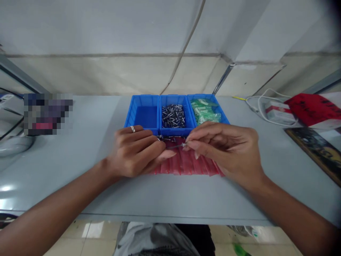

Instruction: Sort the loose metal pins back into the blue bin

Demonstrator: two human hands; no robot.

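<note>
My right hand (pixel 226 153) pinches a small metal rivet (pixel 183 144) by its wider head, between thumb and forefinger. The rivet's thin stem points left, its tip close to my left fingers. My left hand (pixel 135 151), with a ring on one finger, is closed with knuckles up; what lies inside the curled fingers is hidden. Several more rivets (pixel 173 139) show between the hands, some right by the left fingertips. Under both hands lies a row of overlapping pink plastic bags (pixel 183 163), partly covered by them.
Behind the hands stand three blue bins: an empty left bin (pixel 146 115), a middle bin of rivets (pixel 173 116), and a right bin holding green packets (pixel 205 110). A white box with cable (pixel 279 112), red cloth (pixel 314 108) and dark board (pixel 314 153) lie right.
</note>
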